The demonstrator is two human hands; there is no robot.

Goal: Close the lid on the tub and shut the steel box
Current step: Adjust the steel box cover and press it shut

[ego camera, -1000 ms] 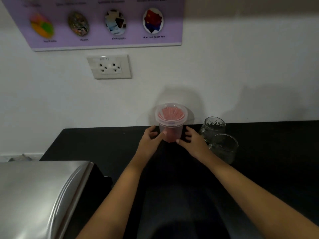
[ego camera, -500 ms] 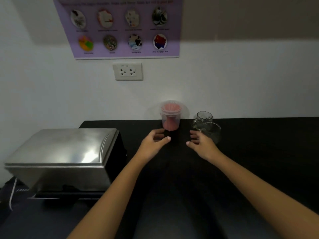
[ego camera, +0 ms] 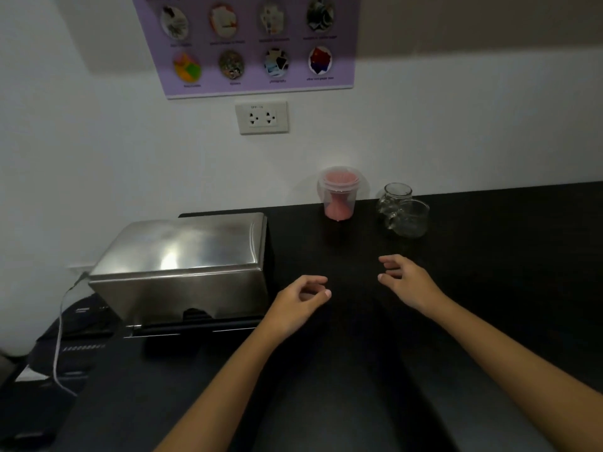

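Note:
A clear plastic tub (ego camera: 339, 195) with pink contents stands at the back of the black counter (ego camera: 489, 288), near the wall, with its clear lid on top. The steel box (ego camera: 186, 265) sits at the counter's left end with its rounded lid down. My left hand (ego camera: 300, 301) hovers over the counter just right of the box, fingers loosely curled and holding nothing. My right hand (ego camera: 408, 280) hovers a little further right, fingers apart and empty. Both hands are well in front of the tub and touch neither it nor the box.
Two clear glass jars (ego camera: 404, 212) stand right of the tub. A wall socket (ego camera: 262, 117) and a purple poster (ego camera: 254, 44) hang above. A grey cable (ego camera: 60, 337) runs down left of the box over dark equipment (ego camera: 58, 363) below the counter's left edge.
Both hands let go of the tub and drew back toward me. The view pulled back and swung left, bringing the whole steel box into sight.

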